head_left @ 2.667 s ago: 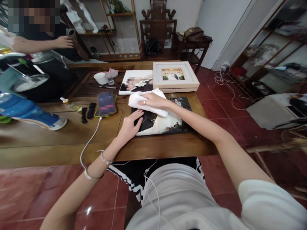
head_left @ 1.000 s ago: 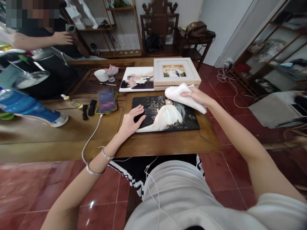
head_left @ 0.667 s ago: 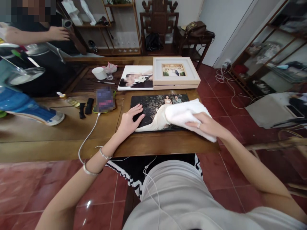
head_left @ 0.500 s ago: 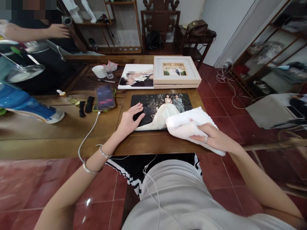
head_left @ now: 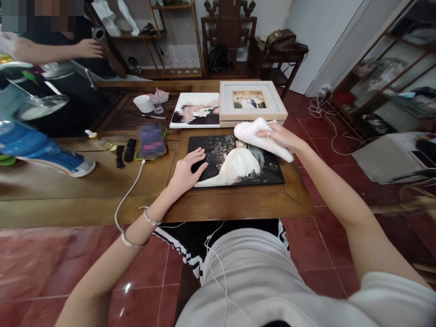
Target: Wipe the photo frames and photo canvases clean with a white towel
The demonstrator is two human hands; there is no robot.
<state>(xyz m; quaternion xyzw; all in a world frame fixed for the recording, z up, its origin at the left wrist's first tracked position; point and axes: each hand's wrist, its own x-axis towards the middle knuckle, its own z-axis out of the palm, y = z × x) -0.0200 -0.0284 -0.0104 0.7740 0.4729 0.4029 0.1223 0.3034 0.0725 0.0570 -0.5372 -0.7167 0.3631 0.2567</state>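
Observation:
A dark wedding photo panel [head_left: 235,163] lies flat near the front edge of the wooden table. My left hand [head_left: 186,171] rests on the panel's left edge with its fingers stretched out, holding nothing. My right hand [head_left: 284,136] grips a folded white towel [head_left: 254,134], which lies over the panel's upper right part and hides some of the picture. Just behind the towel stand a light wooden picture frame [head_left: 226,102] on a box and, to its left, a white-edged photo panel [head_left: 194,120].
Left on the table [head_left: 143,200] are a charging phone [head_left: 151,141], black straps [head_left: 130,150], a dropper bottle [head_left: 105,141], a large blue bottle [head_left: 44,150] and a white cup [head_left: 143,104]. A white cable hangs over the front edge. Another person's hand [head_left: 89,48] is at the upper left.
My right hand has moved the towel from the panel's lower right corner up to its upper right edge, uncovering the lower right. My left hand has stayed on the left edge.

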